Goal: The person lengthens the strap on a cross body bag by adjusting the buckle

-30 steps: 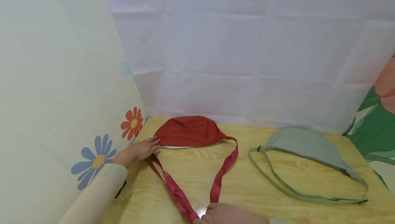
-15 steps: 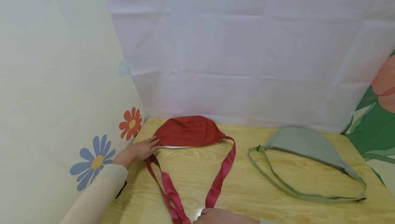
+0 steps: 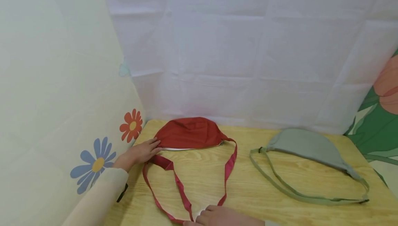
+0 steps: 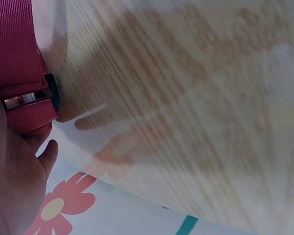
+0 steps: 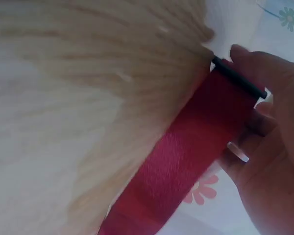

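A red waist bag (image 3: 189, 134) lies toward the back left of the table, white trim along its lower edge. My left hand (image 3: 144, 151) rests on the bag's left end, fingers stretched out. Beside that hand in the left wrist view are the folded red strap (image 4: 14, 54) and a black buckle (image 4: 53, 90). At the bottom of the head view my right hand (image 3: 222, 216) grips the far part of the strap loop. In the right wrist view its fingers are around the strap (image 5: 171, 156), close to a black slider (image 5: 239, 77).
On the right of the wooden table (image 3: 245, 191) lies a grey-green waist bag (image 3: 311, 150), its strap (image 3: 289, 193) looped toward the front. A flower-printed sheet (image 3: 62, 98) stands at the left, and a white cloth (image 3: 217, 56) hangs behind the table.
The left part of the red strap has spread into a wider, looser loop, and its right part has gone slacker. My right hand shifted slightly at the front; the left hand stayed put.
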The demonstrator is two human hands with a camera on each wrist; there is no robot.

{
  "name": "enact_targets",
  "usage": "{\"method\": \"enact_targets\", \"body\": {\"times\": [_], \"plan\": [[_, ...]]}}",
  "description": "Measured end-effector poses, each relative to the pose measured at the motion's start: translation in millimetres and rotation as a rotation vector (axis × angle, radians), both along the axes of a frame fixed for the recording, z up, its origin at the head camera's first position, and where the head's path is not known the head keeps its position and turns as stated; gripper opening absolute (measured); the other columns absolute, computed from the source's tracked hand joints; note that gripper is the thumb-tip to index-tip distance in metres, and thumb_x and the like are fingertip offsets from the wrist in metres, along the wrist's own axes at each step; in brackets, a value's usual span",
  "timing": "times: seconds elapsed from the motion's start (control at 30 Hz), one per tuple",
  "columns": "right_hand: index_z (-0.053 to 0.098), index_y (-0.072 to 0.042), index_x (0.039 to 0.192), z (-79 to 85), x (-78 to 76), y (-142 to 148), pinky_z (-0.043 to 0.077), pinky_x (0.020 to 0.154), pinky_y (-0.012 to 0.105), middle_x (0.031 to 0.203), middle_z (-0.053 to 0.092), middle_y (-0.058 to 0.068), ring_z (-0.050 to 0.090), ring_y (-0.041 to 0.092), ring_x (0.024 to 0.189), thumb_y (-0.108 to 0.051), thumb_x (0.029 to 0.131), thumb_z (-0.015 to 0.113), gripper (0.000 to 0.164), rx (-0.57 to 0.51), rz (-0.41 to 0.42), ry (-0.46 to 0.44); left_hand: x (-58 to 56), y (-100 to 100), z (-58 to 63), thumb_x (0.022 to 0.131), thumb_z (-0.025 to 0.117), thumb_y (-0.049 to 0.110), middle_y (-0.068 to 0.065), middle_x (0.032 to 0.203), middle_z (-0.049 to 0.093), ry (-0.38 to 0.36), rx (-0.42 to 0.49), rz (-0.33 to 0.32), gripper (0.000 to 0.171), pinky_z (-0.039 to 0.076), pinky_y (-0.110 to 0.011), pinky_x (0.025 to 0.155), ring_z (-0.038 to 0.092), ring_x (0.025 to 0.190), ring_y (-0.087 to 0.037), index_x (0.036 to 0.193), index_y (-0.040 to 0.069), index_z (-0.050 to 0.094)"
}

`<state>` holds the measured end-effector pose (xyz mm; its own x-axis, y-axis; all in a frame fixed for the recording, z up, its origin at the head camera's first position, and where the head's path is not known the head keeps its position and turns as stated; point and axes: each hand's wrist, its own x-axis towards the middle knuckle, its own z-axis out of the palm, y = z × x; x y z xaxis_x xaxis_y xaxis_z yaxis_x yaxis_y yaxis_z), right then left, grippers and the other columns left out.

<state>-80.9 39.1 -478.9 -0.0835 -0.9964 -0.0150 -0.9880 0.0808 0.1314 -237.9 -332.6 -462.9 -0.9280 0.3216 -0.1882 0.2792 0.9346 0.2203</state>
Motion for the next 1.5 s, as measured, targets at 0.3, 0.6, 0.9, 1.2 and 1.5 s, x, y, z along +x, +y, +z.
{"method": "enact_targets", "body": {"times": [0.3,0.6,0.9,1.2,1.5], "plan": [[0.040,-0.019,0.155,18.2,-11.0,17.2,0.044,0.103,0.023,0.130,0.061,-0.012,0.057,0.003,0.118,-0.050,0.108,0.040,0.056,-0.009,-0.153,-0.120,0.7,11.0,9.7,0.107,0.044,0.046,-0.028,0.155,0.039,0.080,0.021,-0.019,0.063,0.032,-0.061,0.113,0.035,0.143,-0.049,0.147,-0.003,0.049],[0.049,-0.016,0.149,19.8,-22.7,44.3,0.049,0.101,0.031,0.133,0.062,-0.008,0.058,0.009,0.121,-0.050,0.102,0.056,0.059,-0.157,-0.266,-0.190,-1.0,41.7,15.7,0.106,0.048,0.044,-0.024,0.158,0.037,0.136,0.025,-0.133,0.061,0.030,-0.059,0.116,0.032,0.146,-0.044,0.148,0.000,0.048],[0.056,-0.012,0.143,19.5,-36.2,72.6,0.050,0.101,0.036,0.131,0.064,0.001,0.061,0.017,0.119,-0.043,0.098,0.065,0.055,-0.205,-0.345,-0.083,3.7,90.2,28.2,0.105,0.051,0.044,-0.018,0.161,0.033,0.081,0.048,-0.240,0.061,0.026,-0.057,0.119,0.025,0.150,-0.041,0.151,0.004,0.045],[0.057,-0.007,0.140,17.9,-43.4,100.6,0.052,0.099,0.039,0.129,0.063,0.004,0.061,0.021,0.117,-0.034,0.092,0.075,0.058,-0.309,-0.436,-0.114,7.9,135.4,28.8,0.106,0.046,0.049,-0.012,0.164,0.031,0.094,0.030,-0.338,0.064,0.025,-0.051,0.121,0.024,0.152,-0.035,0.153,0.007,0.043],[0.055,-0.006,0.141,20.7,-47.0,121.8,0.051,0.100,0.042,0.134,0.062,0.006,0.061,0.023,0.121,-0.030,0.092,0.075,0.058,-0.340,-0.574,-0.193,23.5,179.2,38.2,0.105,0.044,0.053,-0.008,0.165,0.028,0.077,0.024,-0.393,0.068,0.024,-0.048,0.122,0.022,0.153,-0.032,0.157,0.009,0.038]]}}
